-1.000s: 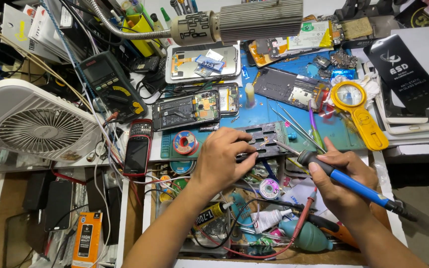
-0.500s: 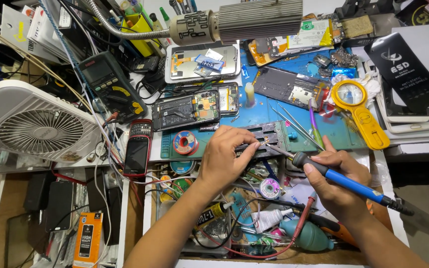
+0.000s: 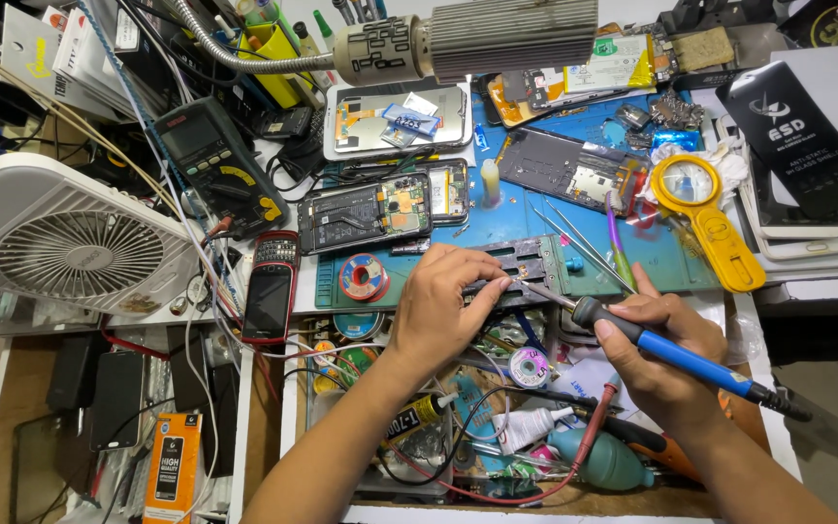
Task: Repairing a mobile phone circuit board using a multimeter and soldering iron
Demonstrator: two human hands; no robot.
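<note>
Crowded repair bench (image 3: 807,291), soldering step in hand: left hand (image 3: 443,311) pinches a small part on the holder (image 3: 526,264), right hand (image 3: 666,354) grips the soldering iron (image 3: 671,349), whose tip needs steady placement.

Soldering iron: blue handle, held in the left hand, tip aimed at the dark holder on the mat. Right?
Not quite. The head view shows the soldering iron with its blue handle in the right hand, not the left. The left hand rests on the dark holder, where the tip points.

Both hands (fingers curled) (image 3: 443,306) meet centrally.
</note>
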